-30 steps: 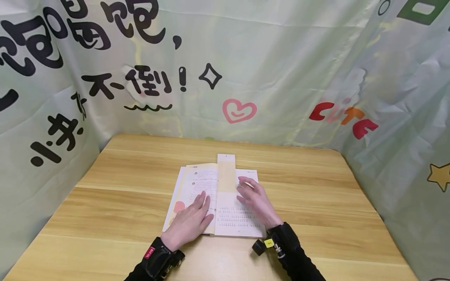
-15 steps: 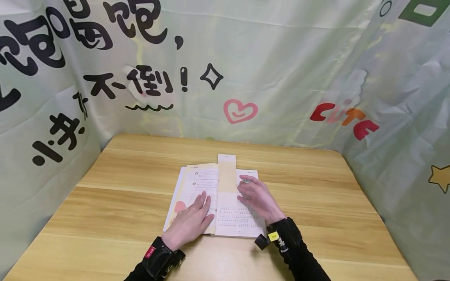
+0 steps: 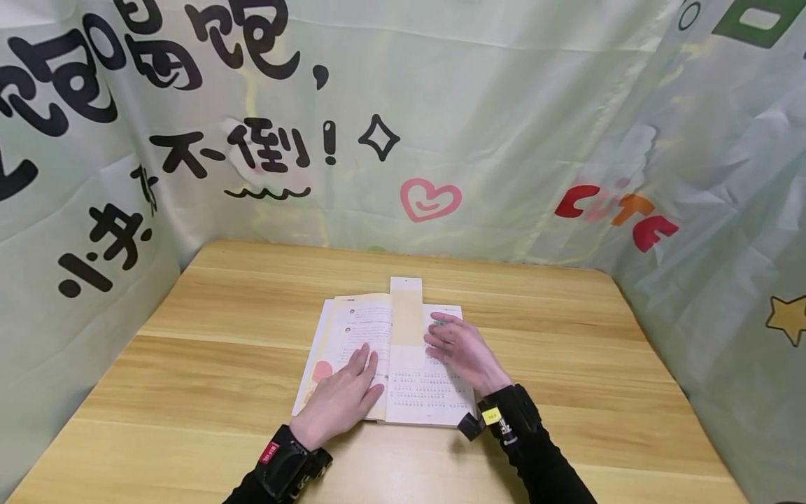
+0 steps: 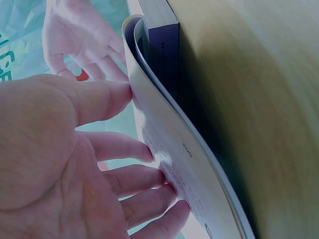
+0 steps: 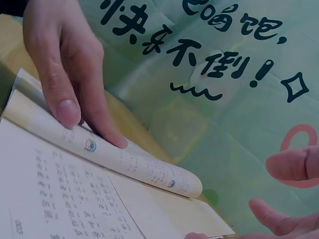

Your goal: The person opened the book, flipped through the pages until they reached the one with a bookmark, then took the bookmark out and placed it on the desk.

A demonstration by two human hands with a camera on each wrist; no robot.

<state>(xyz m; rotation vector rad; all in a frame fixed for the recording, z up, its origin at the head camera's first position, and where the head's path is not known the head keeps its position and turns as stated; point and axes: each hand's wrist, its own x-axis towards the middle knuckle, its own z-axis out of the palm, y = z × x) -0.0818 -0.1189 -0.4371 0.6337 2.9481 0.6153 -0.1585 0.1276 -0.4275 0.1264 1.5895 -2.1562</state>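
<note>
An open book (image 3: pixel 420 414) lies on the table with printed pages to both sides. Along its spine, on the right page, is a long pale bookmark (image 3: pixel 406 315) whose top end juts past the book's upper edge. My left hand (image 3: pixel 336 399) rests on the left page, fingers extended; in the left wrist view its fingertips (image 4: pixel 162 226) touch the curved pages. Over the right page, beside the bookmark, hovers my right hand (image 3: pixel 464 353) with loosely bent, spread fingers and nothing in them. The right wrist view shows its thumb and fingers apart near the bookmark's end (image 5: pixel 217 226).
The wooden table (image 3: pixel 567 364) extends around the book. Behind it and at both sides hangs a pale green cloth (image 3: pixel 504 126) with printed lettering, a heart and a star. Both wrists wear black camera straps (image 3: pixel 513 420).
My right hand has shifted slightly to the right and away from me, its wrist turning a little. My left hand, the book and the bookmark stay put.
</note>
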